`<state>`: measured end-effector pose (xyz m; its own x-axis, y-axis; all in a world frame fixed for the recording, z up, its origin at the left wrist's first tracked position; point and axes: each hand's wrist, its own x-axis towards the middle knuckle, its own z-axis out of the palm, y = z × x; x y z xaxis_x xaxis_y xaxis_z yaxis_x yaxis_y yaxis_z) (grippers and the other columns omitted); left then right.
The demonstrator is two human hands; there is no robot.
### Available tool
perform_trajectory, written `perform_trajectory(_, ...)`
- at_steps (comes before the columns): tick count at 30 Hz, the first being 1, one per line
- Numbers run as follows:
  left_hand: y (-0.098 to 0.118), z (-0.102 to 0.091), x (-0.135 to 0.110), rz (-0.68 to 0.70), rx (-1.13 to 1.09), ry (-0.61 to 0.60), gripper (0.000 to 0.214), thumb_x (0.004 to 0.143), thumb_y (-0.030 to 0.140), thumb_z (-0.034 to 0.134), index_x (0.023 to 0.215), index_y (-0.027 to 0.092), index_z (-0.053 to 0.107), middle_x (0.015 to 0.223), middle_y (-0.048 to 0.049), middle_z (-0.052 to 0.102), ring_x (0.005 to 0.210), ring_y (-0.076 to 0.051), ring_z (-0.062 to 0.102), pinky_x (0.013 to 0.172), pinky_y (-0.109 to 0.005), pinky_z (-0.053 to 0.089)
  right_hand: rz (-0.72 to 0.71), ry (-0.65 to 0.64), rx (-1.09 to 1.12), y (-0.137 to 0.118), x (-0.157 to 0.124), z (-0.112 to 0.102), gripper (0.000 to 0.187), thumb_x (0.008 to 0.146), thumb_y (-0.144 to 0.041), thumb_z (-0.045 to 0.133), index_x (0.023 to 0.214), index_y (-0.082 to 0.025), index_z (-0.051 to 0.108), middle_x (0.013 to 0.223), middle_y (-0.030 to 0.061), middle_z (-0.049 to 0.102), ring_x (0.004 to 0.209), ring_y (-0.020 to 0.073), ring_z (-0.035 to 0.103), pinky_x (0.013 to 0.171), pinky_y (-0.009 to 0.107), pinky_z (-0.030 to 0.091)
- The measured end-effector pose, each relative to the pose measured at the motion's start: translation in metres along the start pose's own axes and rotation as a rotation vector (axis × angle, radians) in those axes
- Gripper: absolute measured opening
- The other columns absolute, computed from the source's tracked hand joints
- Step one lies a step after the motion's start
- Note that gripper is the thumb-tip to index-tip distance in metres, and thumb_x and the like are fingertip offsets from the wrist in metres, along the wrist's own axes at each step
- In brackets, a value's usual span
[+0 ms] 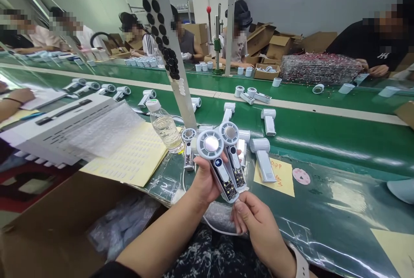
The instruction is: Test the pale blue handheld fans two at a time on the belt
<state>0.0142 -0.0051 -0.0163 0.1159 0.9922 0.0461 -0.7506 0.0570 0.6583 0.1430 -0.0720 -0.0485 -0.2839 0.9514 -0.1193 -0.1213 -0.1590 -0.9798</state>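
Note:
My left hand (207,179) is wrapped around a light-blue handheld fan (223,181), its round head up. The fan's front is uncovered, baring a circuit board, and its small round display is lit and seems to read 20. Just behind it, a second handheld fan (237,172) with a bare board and dark display leans alongside, apparently in the same hand. At the front fan's lower end, my right hand (250,213) has its fingers pinched together on a white cable (220,229), which loops below; the cable's tip is hidden by the fingers.
More fans (263,157) lie around my hands and along the green conveyor (323,133). A tilted water bottle (165,127) stands left beside yellow sticker sheets (129,157). A metal post (174,62) rises ahead. An open cardboard box (58,230) sits lower left. Several co-workers sit across the line.

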Motion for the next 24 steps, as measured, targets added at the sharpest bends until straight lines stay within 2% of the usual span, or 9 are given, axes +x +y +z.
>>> perform_trajectory(2,-0.003,-0.002,-0.001,0.019,0.032,0.004,0.066,0.050,0.079,0.075,0.068,0.016,0.067,0.098,-0.0084,0.075,0.102,-0.032,0.070,0.090,-0.042,0.056,0.028,0.011,0.073,0.004,-0.001,0.004,0.049,0.091,-0.068,0.051,0.069,-0.024,0.048,0.041,-0.0090,0.040,0.041,0.0134,0.042,0.055,0.029,0.041)
perform_trajectory(5,-0.004,-0.002,-0.002,0.002,0.041,0.005,0.068,0.047,0.080,0.075,0.069,0.016,0.067,0.092,-0.0095,0.076,0.097,-0.031,0.071,0.087,-0.042,0.056,-0.007,0.018,-0.047,0.002,-0.003,0.003,0.048,0.092,-0.065,0.050,0.071,-0.023,0.051,0.052,-0.0042,0.049,0.053,0.0152,0.048,0.058,0.028,0.041)
perform_trajectory(8,0.000,0.003,-0.001,-0.036,-0.053,0.029,0.067,0.048,0.081,0.074,0.066,0.017,0.064,0.100,-0.0082,0.075,0.092,-0.029,0.072,0.083,-0.041,0.057,-0.167,-0.011,-0.249,-0.006,-0.005,-0.002,0.042,0.096,-0.057,0.049,0.074,-0.021,0.057,0.077,0.0029,0.059,0.073,0.0183,0.055,0.068,0.029,0.042)
perform_trajectory(11,0.005,0.008,-0.001,-0.074,-0.154,0.049,0.066,0.051,0.080,0.074,0.064,0.018,0.060,0.105,-0.0069,0.074,0.099,-0.030,0.071,0.084,-0.043,0.057,-0.290,0.001,-0.288,-0.010,-0.006,-0.006,0.039,0.099,-0.050,0.046,0.073,-0.022,0.054,0.087,0.0045,0.060,0.083,0.0200,0.057,0.075,0.030,0.044)
perform_trajectory(13,0.007,0.011,-0.001,-0.081,-0.148,0.038,0.066,0.050,0.081,0.074,0.064,0.018,0.059,0.104,-0.0074,0.074,0.101,-0.032,0.070,0.085,-0.044,0.058,-0.242,0.049,-0.275,-0.009,-0.006,-0.007,0.037,0.098,-0.049,0.048,0.073,-0.022,0.054,0.083,0.0037,0.061,0.079,0.0194,0.057,0.072,0.029,0.044)
perform_trajectory(16,0.006,0.011,-0.003,-0.064,-0.099,0.008,0.068,0.049,0.082,0.072,0.063,0.017,0.060,0.105,-0.0077,0.073,0.098,-0.031,0.070,0.084,-0.043,0.058,-0.097,0.099,-0.205,-0.006,-0.006,-0.006,0.042,0.096,-0.055,0.051,0.071,-0.022,0.055,0.066,0.0007,0.059,0.063,0.0173,0.056,0.062,0.028,0.043)
perform_trajectory(19,0.002,0.008,-0.005,-0.020,-0.041,-0.028,0.068,0.050,0.083,0.072,0.063,0.016,0.062,0.103,-0.0077,0.073,0.090,-0.028,0.071,0.078,-0.038,0.058,0.000,0.146,-0.036,-0.002,-0.005,0.000,0.049,0.092,-0.064,0.053,0.065,-0.024,0.049,0.047,-0.0041,0.049,0.048,0.0156,0.052,0.054,0.028,0.041)
perform_trajectory(24,-0.003,0.003,-0.009,-0.012,0.024,-0.082,0.070,0.050,0.085,0.070,0.066,0.017,0.065,0.092,-0.0097,0.074,0.087,-0.030,0.071,0.074,-0.038,0.058,0.048,0.165,0.113,0.002,-0.002,0.006,0.051,0.086,-0.068,0.060,0.063,-0.023,0.047,0.042,-0.0061,0.046,0.043,0.0141,0.050,0.050,0.026,0.040)
